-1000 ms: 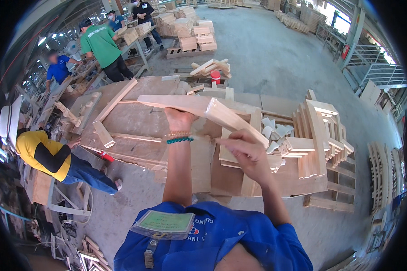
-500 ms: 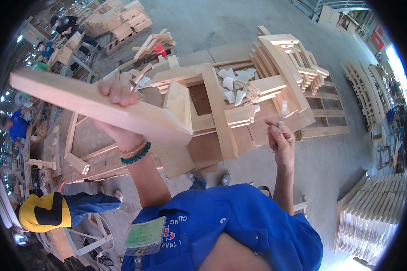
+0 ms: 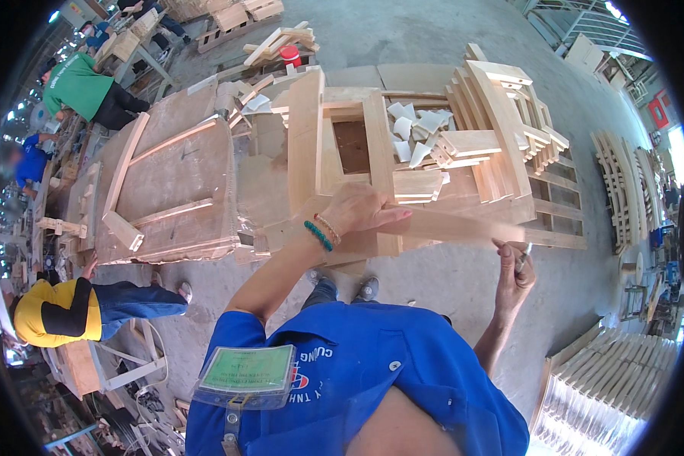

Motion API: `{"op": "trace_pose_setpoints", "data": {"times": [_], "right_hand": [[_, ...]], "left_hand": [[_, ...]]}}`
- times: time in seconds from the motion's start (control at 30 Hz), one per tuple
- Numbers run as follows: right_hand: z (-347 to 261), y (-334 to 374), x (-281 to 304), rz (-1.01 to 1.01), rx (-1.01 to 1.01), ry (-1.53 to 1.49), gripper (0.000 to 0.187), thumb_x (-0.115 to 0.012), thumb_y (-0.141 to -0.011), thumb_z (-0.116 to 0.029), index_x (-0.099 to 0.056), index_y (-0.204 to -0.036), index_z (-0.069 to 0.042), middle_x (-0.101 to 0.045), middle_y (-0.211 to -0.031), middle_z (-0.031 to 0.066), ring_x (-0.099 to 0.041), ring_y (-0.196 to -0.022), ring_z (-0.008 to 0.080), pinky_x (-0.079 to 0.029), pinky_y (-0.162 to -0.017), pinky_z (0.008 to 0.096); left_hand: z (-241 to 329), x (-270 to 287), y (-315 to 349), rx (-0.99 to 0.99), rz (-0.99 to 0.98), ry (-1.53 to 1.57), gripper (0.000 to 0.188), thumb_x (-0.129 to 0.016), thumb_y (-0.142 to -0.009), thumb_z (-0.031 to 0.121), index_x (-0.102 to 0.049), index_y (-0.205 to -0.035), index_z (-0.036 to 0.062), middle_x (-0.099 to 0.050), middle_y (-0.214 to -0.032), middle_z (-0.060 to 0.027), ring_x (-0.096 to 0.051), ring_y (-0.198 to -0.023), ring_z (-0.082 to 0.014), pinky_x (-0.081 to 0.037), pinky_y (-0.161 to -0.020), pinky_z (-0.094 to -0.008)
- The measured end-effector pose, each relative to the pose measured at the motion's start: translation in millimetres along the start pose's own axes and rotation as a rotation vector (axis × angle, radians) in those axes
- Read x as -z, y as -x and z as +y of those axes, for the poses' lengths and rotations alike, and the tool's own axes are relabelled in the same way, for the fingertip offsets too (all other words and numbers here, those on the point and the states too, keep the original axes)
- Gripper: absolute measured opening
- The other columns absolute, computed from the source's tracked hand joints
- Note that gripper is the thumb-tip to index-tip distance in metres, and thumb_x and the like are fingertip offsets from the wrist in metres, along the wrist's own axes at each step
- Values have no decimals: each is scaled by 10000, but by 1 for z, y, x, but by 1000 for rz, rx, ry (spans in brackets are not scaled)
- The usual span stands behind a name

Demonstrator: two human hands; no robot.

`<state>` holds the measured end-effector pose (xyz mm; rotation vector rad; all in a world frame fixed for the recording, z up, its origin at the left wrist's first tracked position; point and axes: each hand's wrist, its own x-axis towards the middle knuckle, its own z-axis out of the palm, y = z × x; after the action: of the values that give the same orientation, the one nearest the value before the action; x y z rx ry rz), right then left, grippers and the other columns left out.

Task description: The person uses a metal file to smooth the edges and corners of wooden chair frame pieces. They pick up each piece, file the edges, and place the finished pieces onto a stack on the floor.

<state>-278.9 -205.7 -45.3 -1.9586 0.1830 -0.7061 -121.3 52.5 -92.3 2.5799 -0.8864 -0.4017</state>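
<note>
My left hand (image 3: 357,209) grips a pale wooden board (image 3: 456,228), its fingers over the upper face. The board is blurred by motion and points right, toward my other hand. A light upright board (image 3: 305,137) stands just beyond my left wrist; I cannot tell whether it joins the held one. My right hand (image 3: 515,272) is closed around a slim, pale tool (image 3: 524,257), too blurred to name, close to the board's right end. Past my hands lies a wooden crosspiece (image 3: 378,152), with white angular offcuts (image 3: 420,131) to its right.
Stacked wooden frames (image 3: 494,129) rest on a pallet (image 3: 558,205) at right. A brown-covered table (image 3: 182,182) with narrow slats stands at left. A red tub (image 3: 289,55) sits farther back. Co-workers in green (image 3: 80,85), blue and yellow-black (image 3: 61,310) are at left.
My left hand has swung the board down and to the right, from raised at upper left to level before me. My right hand has moved right and slightly down with the slim tool.
</note>
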Motion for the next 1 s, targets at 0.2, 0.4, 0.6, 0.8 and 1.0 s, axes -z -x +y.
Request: {"op": "trace_pose_setpoints", "data": {"times": [0.2, 0.4, 0.6, 0.8, 1.0], "right_hand": [[33, 26, -1, -167, -326, -112, 192, -625, -921, -162, -720, -840, -16, -675, -706, 38, -553, -624, 81, -460, -579, 249], [23, 28, -16, -252, -432, -204, 305, -634, -922, -255, -711, -764, -6, -660, -671, 33, -540, -573, 72, -434, -510, 244], [27, 30, -4, -256, -282, -12, 189, -682, -872, -234, -733, -864, -52, -643, -687, 57, -583, -588, 141, -461, -537, 288], [25, 23, 6, -59, 47, 343, 89, -722, -795, -180, -746, -861, -126, -638, -755, 38, -620, -709, 214, -488, -569, 328], [72, 44, 9, -191, -18, 609, 89, -692, -806, -201, -752, -870, -212, -655, -721, -12, -622, -761, 203, -493, -563, 354]], "left_hand": [[11, -22, -6, -77, 91, 67, 676, -532, -798, 697, -652, -734, 34, -623, -647, -181, -643, -637, -309, -483, -598, -393], [35, -11, -13, 13, 121, 151, 551, -662, -758, 585, -682, -880, 49, -660, -720, -166, -657, -698, -305, -489, -636, -388], [47, -17, -18, -66, 28, 135, 579, -623, -781, 620, -669, -819, 44, -629, -640, -159, -643, -632, -306, -486, -604, -398], [38, -31, -20, -294, -127, -76, 602, -560, -804, 657, -653, -755, 64, -615, -625, -139, -635, -633, -309, -479, -603, -410], [61, -38, -26, -437, -133, -48, 695, -484, -805, 722, -646, -687, 57, -609, -595, -149, -630, -583, -319, -484, -543, -398]]}}
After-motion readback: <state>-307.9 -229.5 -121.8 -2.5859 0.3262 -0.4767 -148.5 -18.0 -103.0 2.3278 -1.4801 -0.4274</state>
